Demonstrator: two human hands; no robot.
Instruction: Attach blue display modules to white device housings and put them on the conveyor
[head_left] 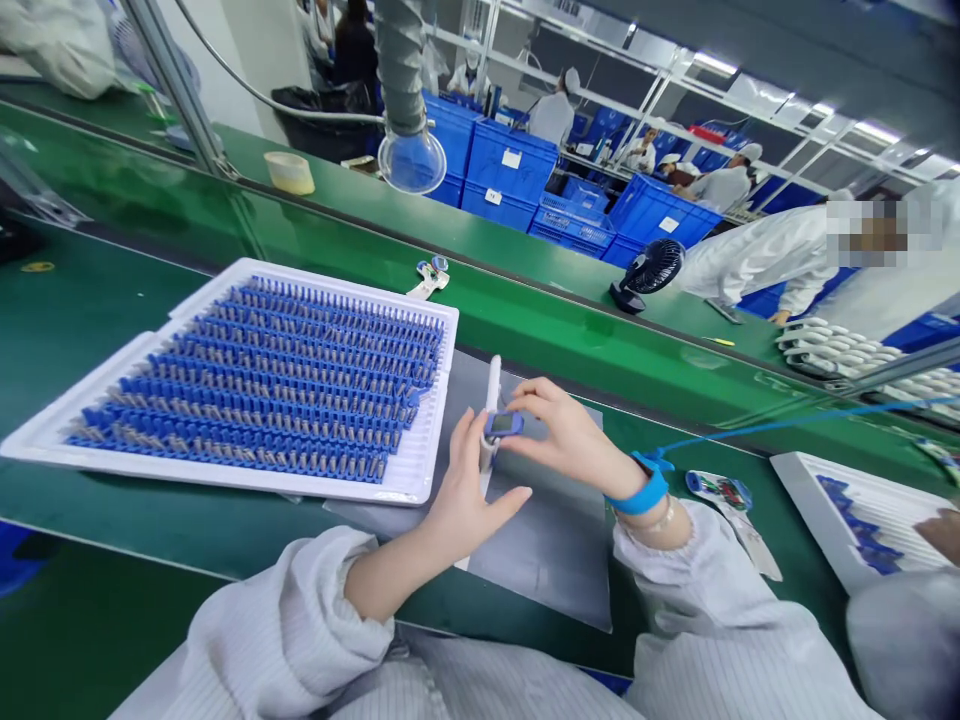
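Note:
My left hand (pixel 469 490) is wrapped round a long white device (pixel 493 385) that lies lengthwise over a grey mat (pixel 555 540). My right hand (pixel 562 430) pinches a small blue part (pixel 503 424) and presses it onto the white device. A blue wrist strap (pixel 645 487) with a blue cord circles my right wrist. To the left, a white tray (pixel 420 470) holds several rows of small blue parts (pixel 285 380).
A green belt (pixel 525 320) runs behind the mat. A small black fan (pixel 649 272) and a tape roll (pixel 290 172) stand beyond it. Blue crates (pixel 510 165) are stacked at the back. A co-worker's white sleeve (pixel 765 255) and a second tray (pixel 847 520) are on the right.

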